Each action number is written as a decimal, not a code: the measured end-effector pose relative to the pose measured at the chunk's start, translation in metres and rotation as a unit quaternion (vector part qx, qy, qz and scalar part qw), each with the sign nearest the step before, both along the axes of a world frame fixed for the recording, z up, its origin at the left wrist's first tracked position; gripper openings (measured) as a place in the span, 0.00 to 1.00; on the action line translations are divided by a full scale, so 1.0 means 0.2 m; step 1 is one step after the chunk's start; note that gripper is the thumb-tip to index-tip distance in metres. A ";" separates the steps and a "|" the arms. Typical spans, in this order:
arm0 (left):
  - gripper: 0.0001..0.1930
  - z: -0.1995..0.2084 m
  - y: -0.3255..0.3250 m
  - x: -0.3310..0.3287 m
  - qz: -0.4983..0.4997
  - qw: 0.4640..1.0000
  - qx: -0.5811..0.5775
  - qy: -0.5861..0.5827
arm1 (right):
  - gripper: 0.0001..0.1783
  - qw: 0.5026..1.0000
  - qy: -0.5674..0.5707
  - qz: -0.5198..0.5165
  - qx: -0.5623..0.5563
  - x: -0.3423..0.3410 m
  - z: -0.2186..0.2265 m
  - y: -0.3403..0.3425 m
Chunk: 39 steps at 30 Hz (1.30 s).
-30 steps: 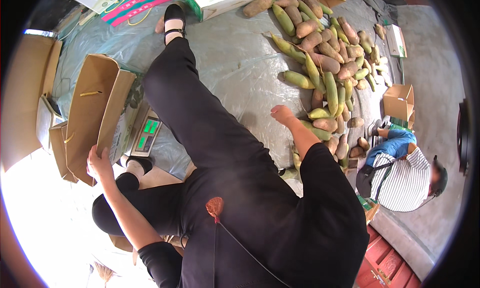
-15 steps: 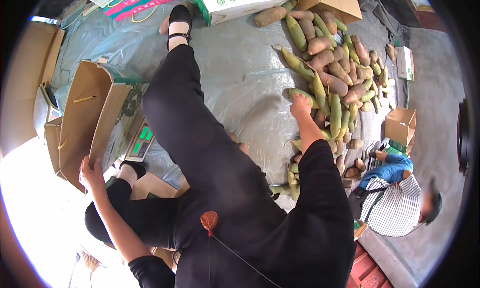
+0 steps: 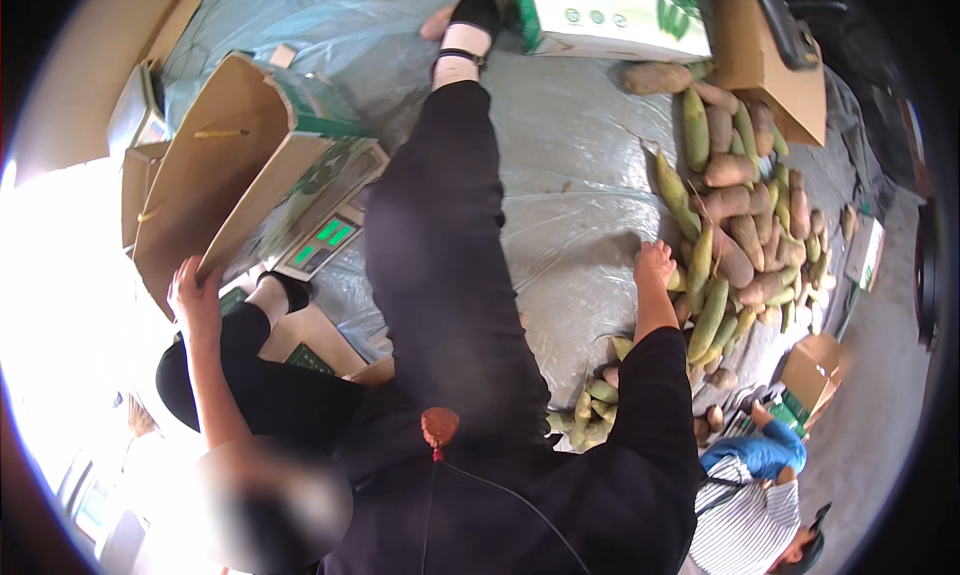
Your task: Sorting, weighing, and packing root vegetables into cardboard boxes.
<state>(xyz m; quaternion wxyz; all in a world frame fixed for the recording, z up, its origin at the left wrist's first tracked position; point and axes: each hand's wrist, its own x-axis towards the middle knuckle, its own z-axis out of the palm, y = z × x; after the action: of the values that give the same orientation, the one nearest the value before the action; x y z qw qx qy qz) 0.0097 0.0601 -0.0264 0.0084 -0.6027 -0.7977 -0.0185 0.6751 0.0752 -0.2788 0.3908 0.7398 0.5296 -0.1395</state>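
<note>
Scale readouts (image 3: 333,234) in bright green beside open printed carton (image 3: 200,180)

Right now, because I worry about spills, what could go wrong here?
The left hand touches the rim of the open carton; a tug could tip it. The right hand is at the loose vegetable pile; disturbing it might set some rolling. The wrinkled plastic sheet could slip underfoot.

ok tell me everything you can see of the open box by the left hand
The box looks like cardboard: plain brown inside, with green and white print outside. Its mouth is open, and a yellow cord shows on an inner wall. It stands left of the person's legs, beside or partly on the scale; which is unclear. The left hand touches its near edge.
</note>
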 end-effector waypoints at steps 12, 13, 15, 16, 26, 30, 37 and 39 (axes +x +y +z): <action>0.09 0.07 0.04 0.08 0.023 0.998 0.002 -0.052 | 0.28 0.992 0.092 0.020 0.085 -0.25 0.22 -0.01; 0.09 0.07 0.04 0.07 0.040 0.996 -0.013 -0.080 | 0.28 0.992 0.089 0.020 0.090 -0.24 0.23 -0.01; 0.08 0.07 0.03 0.06 0.057 0.992 -0.024 -0.108 | 0.29 0.975 0.140 -0.034 0.172 -0.25 0.26 0.00; 0.08 0.08 0.02 0.07 0.049 0.993 -0.031 -0.099 | 0.32 0.970 0.156 -0.049 0.182 -0.26 0.30 0.02; 0.10 0.10 -0.05 0.09 0.012 0.998 -0.046 -0.048 | 0.22 0.628 0.571 -0.271 0.455 -0.25 0.65 0.32; 0.10 0.08 -0.04 0.07 0.013 0.998 -0.039 -0.053 | 0.22 0.549 0.651 -0.220 0.477 -0.62 1.23 0.58; 0.10 0.09 -0.04 0.07 0.014 0.998 -0.045 -0.052 | 0.21 0.412 0.811 -0.039 0.414 -1.31 1.91 0.83; 0.11 0.09 -0.02 0.07 0.018 0.997 -0.053 -0.049 | 0.20 0.357 0.873 -0.043 0.330 -1.58 1.97 0.85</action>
<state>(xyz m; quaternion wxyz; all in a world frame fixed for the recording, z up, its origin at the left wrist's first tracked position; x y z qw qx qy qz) 0.0247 0.0560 -0.0092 -0.0622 -0.5862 -0.8077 -0.0061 0.3593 0.2459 0.1145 -0.5728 0.2939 0.5443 -0.5378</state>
